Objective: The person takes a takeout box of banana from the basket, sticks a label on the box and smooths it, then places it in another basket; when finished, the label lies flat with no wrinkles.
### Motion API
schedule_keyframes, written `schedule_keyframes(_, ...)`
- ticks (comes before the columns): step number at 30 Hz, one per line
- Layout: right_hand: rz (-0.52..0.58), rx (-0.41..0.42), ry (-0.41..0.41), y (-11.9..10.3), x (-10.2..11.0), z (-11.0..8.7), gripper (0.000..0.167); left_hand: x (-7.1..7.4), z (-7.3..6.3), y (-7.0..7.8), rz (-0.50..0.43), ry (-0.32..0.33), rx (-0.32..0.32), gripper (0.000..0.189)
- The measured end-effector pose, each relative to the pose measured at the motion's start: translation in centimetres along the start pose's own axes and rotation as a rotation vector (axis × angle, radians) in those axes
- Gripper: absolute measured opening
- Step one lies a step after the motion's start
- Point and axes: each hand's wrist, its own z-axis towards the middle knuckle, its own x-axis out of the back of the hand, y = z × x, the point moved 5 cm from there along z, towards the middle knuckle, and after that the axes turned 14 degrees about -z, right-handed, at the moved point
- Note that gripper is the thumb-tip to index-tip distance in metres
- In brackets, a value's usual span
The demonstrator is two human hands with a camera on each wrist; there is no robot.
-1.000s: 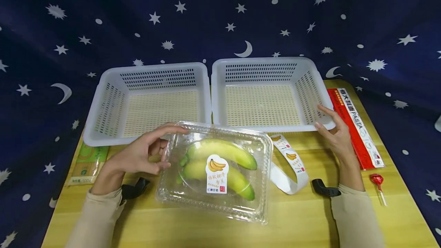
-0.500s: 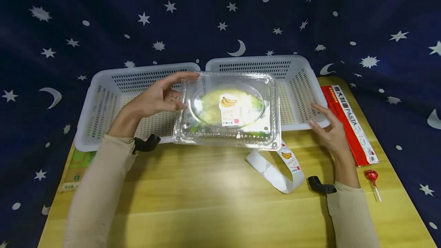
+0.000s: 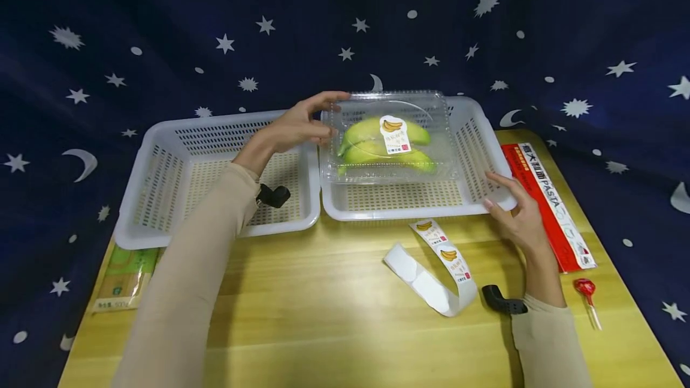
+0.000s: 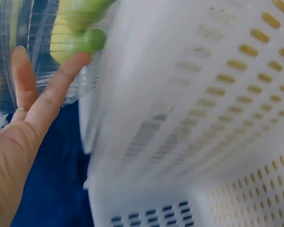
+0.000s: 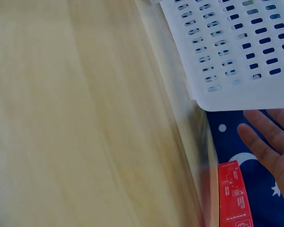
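In the head view, a clear plastic clamshell box (image 3: 446, 136) lies over the right white basket (image 3: 409, 215), its left edge overlapping the basket's left rim. Two green-yellow bananas (image 3: 360, 130) show through the lid, which bears a banana sticker (image 3: 396, 135). My left hand (image 3: 293, 127) pinches the box's left edge, thumb in front and fingers behind. The left wrist view shows fingertips (image 4: 23, 61) against the clear plastic. With fingers mostly straight, my right hand (image 3: 520, 214) touches the front right corner of the right basket; the right wrist view shows it beside that corner.
A second white basket (image 3: 162, 178) stands at left, with a green and tan packet (image 3: 121, 280) near its front corner. A curled sticker strip (image 3: 431, 289) lies in front. To the right are a red pasta box (image 3: 550, 208) and a red lollipop (image 3: 584, 286).
My left hand has carried the clamshell box from the table's front, up and away, to over the right basket. My right hand stays at the basket's corner.
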Motion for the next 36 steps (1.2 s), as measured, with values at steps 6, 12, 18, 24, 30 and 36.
schedule_keyframes(6, -0.074, -0.084, 0.026, 0.1, 0.1, 0.3, 0.050, -1.7, 2.4, -1.9, 0.028, -0.064, 0.047, 0.071)
schedule_keyframes(12, -0.146, -0.135, 0.035, 0.1, -0.1, 1.0, 0.053, -2.4, 3.4, -2.9, 0.065, -0.092, 0.041, 0.072)
schedule_keyframes(18, -0.247, -0.198, 0.023, 0.1, 0.0, 1.1, 0.058, -3.1, 3.7, -3.4, 0.092, -0.120, 0.043, 0.073)
schedule_keyframes(24, -0.233, -0.206, 0.030, 0.0, 0.2, 1.4, 0.061, -3.6, 4.1, -3.5, 0.131, -0.112, 0.056, 0.074)
schedule_keyframes(30, -0.233, -0.222, 0.003, 0.3, 0.2, 1.4, 0.068, -4.4, 4.2, -2.9, 0.438, -0.148, -0.047, 0.078)
schedule_keyframes(36, -0.199, -0.235, -0.009, 0.6, 0.1, 1.3, 0.074, -4.7, 4.0, -3.3, 0.667, -0.109, 0.067, 0.096)
